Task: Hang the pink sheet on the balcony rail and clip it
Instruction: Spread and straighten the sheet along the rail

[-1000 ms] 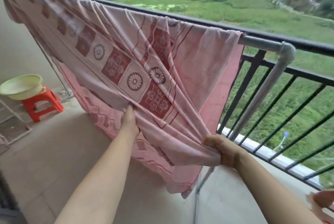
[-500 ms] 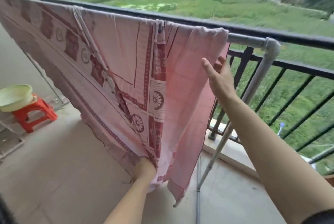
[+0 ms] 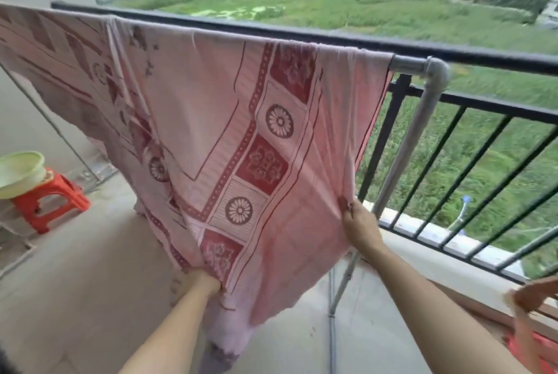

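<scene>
The pink sheet, patterned with dark red squares and flower rounds, hangs over the grey metal drying rail just inside the black balcony railing. My left hand grips the sheet's lower edge near the bottom middle. My right hand pinches the sheet's right edge lower down, beside the rail's slanted leg. Between my hands the cloth is pulled fairly flat. No clip shows in view.
A red plastic stool with a pale green basin on it stands at the left by the wall. A red and pink object sits at the lower right edge. The concrete floor lies below.
My right hand dropped from the sheet's upper right edge near the rail to grip its right edge lower down. The sheet now hangs spread wider and flatter. My left hand still holds the bottom edge.
</scene>
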A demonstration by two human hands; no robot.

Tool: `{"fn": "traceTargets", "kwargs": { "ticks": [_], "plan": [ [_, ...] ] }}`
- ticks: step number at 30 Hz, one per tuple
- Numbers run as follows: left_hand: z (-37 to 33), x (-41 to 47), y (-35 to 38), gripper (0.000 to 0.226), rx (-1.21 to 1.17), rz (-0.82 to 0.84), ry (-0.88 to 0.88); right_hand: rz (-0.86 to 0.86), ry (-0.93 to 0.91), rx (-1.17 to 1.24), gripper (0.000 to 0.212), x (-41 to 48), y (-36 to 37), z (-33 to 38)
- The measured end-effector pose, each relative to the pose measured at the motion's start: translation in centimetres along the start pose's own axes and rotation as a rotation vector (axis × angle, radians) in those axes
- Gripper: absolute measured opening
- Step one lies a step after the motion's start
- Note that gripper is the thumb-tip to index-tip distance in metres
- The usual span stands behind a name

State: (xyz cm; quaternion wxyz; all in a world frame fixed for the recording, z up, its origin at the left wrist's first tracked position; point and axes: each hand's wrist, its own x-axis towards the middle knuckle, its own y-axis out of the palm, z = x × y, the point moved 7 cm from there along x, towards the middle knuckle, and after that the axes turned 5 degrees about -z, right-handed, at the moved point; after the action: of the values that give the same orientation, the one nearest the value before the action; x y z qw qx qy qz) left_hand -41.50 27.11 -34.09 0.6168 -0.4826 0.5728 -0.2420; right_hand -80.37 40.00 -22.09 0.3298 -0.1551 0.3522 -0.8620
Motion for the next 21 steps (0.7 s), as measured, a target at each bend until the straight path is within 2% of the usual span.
{"fn": "traceTargets", "kwargs": {
  "ticks": [1,3,5,7,9,11,14,16,17,19,20,21],
  "plan": [
    [-1.4,-0.4,-2.1,0.080,-0.063,-0.074,0.025,0.038,0.025,-0.044,0.040,-0.6,1.1,-1.2],
    [-5.4,-2.4,-6.9,0.071,-0.281,-0.282,0.160,0.104,0.044,-0.160,0.042,-1.3,2.5,-2.5],
    [-11.0,-5.4,-11.5,0.051,-0.410,-0.428,0.424,0.141,0.026,-0.272,0.043,-1.7,3.0,-2.8],
    [-17.3,-9.7,-14.9,0.045,-0.465,-0.454,0.718,0.181,-0.001,-0.291,0.040,-1.9,3.3,-2.7],
    [-22.9,-14.5,-17.5,0.058,-0.484,-0.507,0.972,0.242,-0.028,-0.237,0.039,-2.3,3.8,-2.3],
    [-27.0,-19.4,-19.5,0.074,-0.506,-0.636,1.156,0.327,-0.083,-0.209,0.044,-2.9,3.9,-1.8],
    [-31.2,-24.7,-20.8,0.087,-0.451,-0.751,1.290,0.460,-0.192,-0.205,0.070,-3.7,2.8,-1.3],
    [-33.0,-26.5,-21.2,0.084,-0.360,-0.821,1.305,0.360,-0.215,-0.137,0.083,-3.0,0.4,-0.8],
    [-33.5,-27.1,-21.4,0.074,-0.345,-0.853,1.316,0.244,-0.212,-0.083,0.079,-2.2,-1.5,-0.2],
    [-33.8,-27.9,-22.3,0.037,-0.419,-0.923,1.348,-0.021,-0.198,0.036,0.058,-0.1,-5.8,1.3],
    [-33.7,-28.1,-22.8,0.024,-0.470,-0.947,1.357,-0.139,-0.179,0.092,0.048,0.8,-8.0,2.0],
    [-33.6,-28.2,-23.2,0.020,-0.514,-0.956,1.359,-0.237,-0.157,0.148,0.039,1.6,-10.1,2.6]
  ]
}}
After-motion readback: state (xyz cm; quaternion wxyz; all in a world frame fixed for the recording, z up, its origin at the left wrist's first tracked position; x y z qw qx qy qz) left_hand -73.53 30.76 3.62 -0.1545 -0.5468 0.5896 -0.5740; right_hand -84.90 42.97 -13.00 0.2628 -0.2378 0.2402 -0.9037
